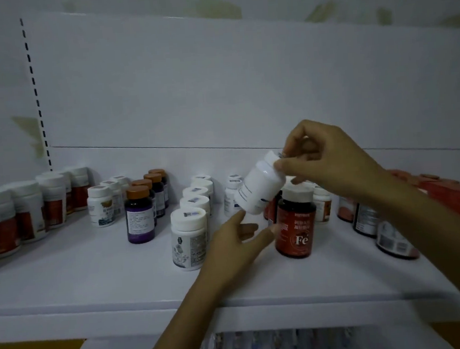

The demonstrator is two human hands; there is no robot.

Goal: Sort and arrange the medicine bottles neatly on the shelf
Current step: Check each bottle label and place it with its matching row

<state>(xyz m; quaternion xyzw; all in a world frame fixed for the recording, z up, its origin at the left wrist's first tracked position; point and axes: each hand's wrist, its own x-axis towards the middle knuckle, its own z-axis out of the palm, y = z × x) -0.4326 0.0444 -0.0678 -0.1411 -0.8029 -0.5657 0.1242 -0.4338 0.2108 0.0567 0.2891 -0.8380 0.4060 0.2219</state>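
Fingers (286, 167) of the right hand (329, 155) pinch a tilted white plastic bottle (257, 188) by its cap; below, the left hand (234, 238) spreads empty.

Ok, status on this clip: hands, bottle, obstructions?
Right hand grips white bottle by cap, tilted, off the shelf. Left hand open below it. Red Fe bottle close beside.

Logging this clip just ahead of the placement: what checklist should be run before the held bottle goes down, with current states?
1. Right hand grips the white bottle at its cap: ok.
2. White bottle upright: not ok, tilted.
3. Left hand open below its base: ok.
4. Label readable for sorting: cannot tell.
5. Bare shelf space in front: ok.
6. Red Fe bottle standing upright: ok.
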